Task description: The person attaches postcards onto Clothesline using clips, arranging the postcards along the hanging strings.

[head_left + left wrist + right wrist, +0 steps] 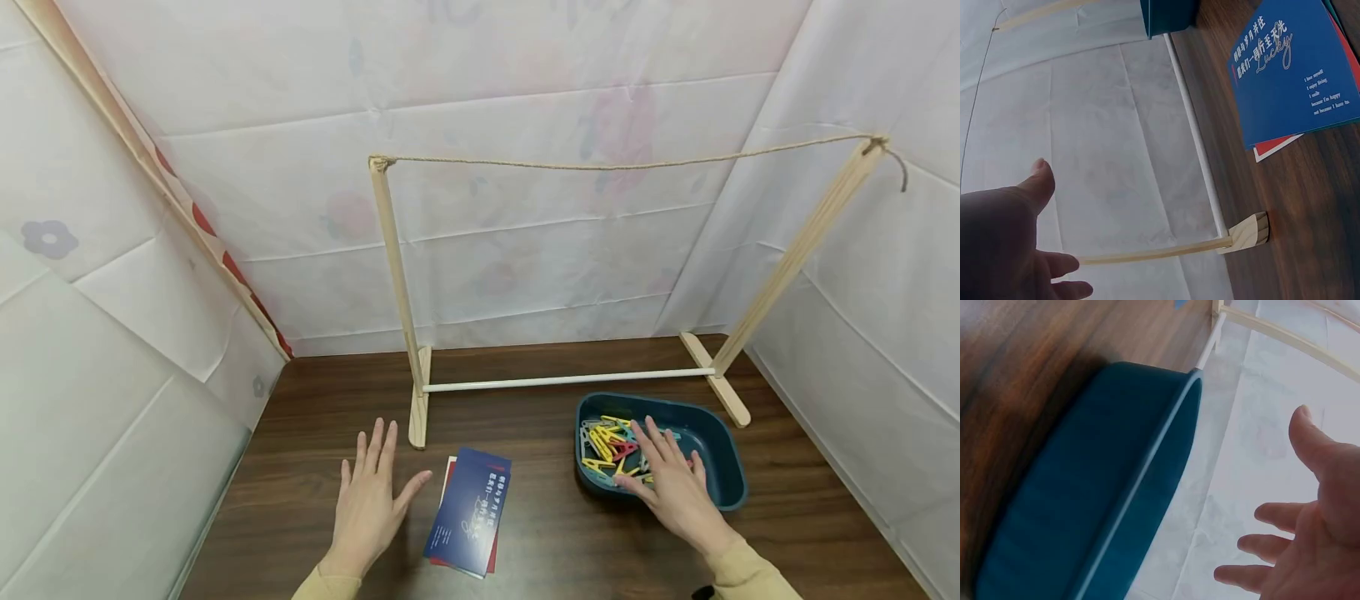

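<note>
My left hand (367, 508) is spread with straight fingers to the left of a small stack of cards (471, 512) and holds nothing. The top card is dark blue with white Chinese writing and "Lucky" on it, readable in the left wrist view; red and white edges of other cards show beneath. Over the dark teal plastic basin (716, 433) my right hand (675, 492) is spread too, with nothing in it. Several clothespins (603, 442) in yellow, red, grey and blue lie in the basin, partly hidden by that hand.
Behind the cards and basin stands a wooden frame, with a left post (397, 275), a right post (798, 254) and a white bottom rod (570, 381). A twine line (600, 167) hangs slightly slack between the post tops. White printed sheeting (525, 283) encloses the brown table (300, 433).
</note>
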